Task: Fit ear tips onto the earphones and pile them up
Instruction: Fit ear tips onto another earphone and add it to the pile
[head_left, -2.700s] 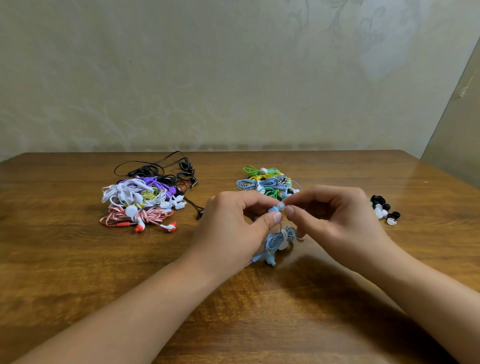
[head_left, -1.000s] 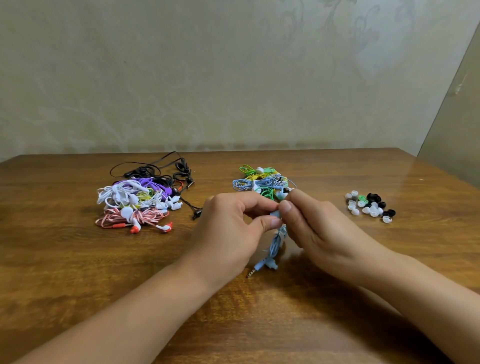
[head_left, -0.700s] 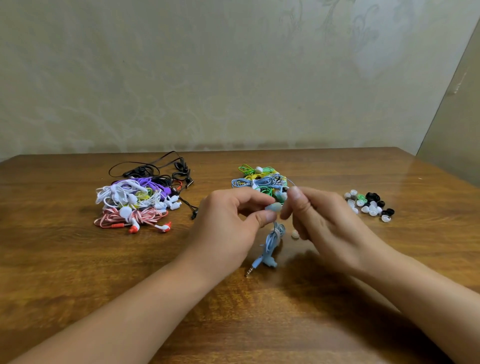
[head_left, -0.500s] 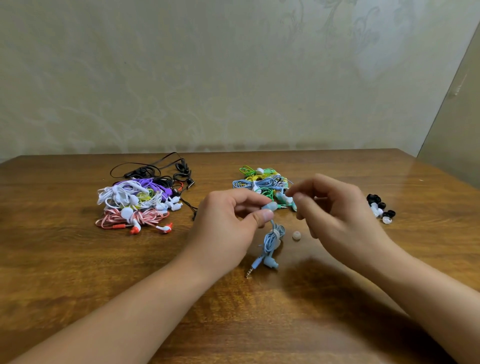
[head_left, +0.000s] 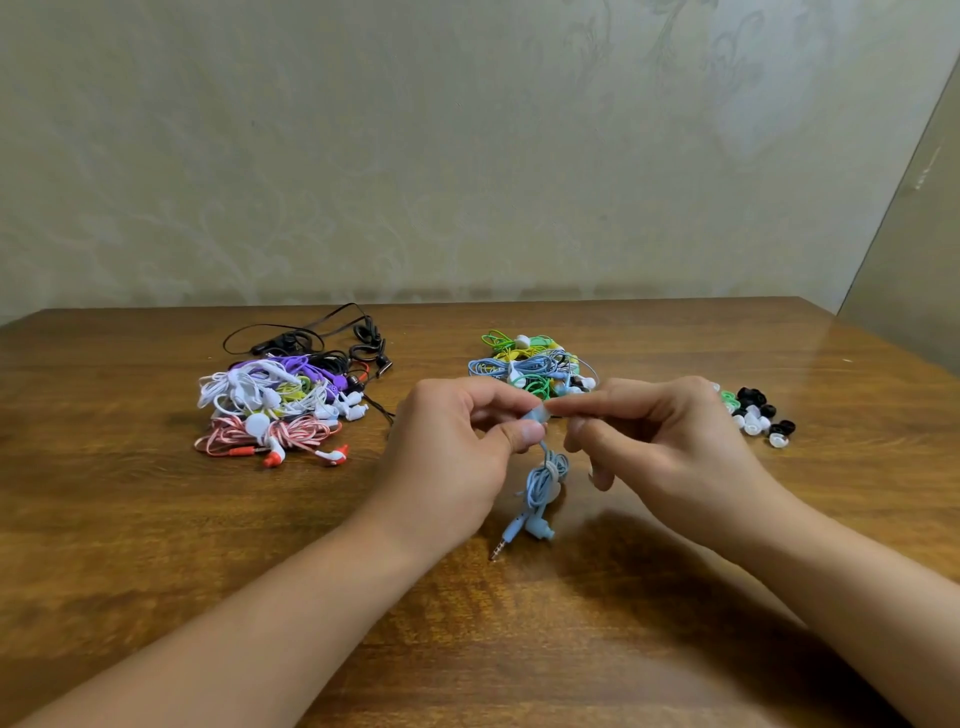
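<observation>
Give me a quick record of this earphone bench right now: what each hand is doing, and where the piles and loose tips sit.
left hand: pinches one bud of the blue earphones
right hand: fingertips pinched beside that bud; any tip between them is hidden
blue earphones: coiled, hanging down, plug near the table
mixed pile: far left; white, purple, pink, black
bright pile: behind the hands; green, yellow, blue
loose ear tips: far right; black, white, green

- The left hand is bare, without ring, watch or glove.
- The right hand is bare too.
- Both forearms are uncovered, no sleeve showing on either.
- Fingernails are short and unpainted.
</observation>
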